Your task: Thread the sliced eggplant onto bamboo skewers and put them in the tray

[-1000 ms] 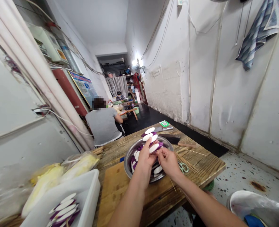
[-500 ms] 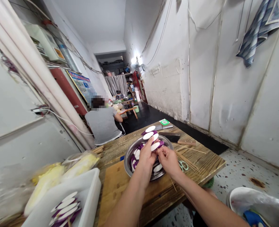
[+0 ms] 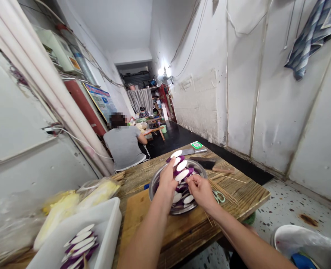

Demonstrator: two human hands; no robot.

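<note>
Both my hands work over a metal bowl (image 3: pixel 155 178) full of purple-skinned, white-fleshed eggplant slices (image 3: pixel 185 199). A skewer of eggplant slices (image 3: pixel 180 166) rises from my hands toward the far side of the bowl. My right hand (image 3: pixel 200 189) is closed in a pinch on the skewer's lower end. My left hand (image 3: pixel 167 179) is closed around the slices a little higher up. In the white tray (image 3: pixel 109 224) at the front left lie finished eggplant skewers (image 3: pixel 80 244).
Bamboo skewers (image 3: pixel 223 190) and green-handled scissors (image 3: pixel 219 196) lie right of the bowl, a cleaver (image 3: pixel 192 151) and a dark block (image 3: pixel 203 162) beyond it. A cutting board (image 3: pixel 134 220) sits under the bowl. Bagged yellow vegetables (image 3: pixel 70 203) rest at left. A person in grey sits ahead.
My left hand has slid up and left along the skewer, and the slices on it sit closer together. The camera shifted slightly.
</note>
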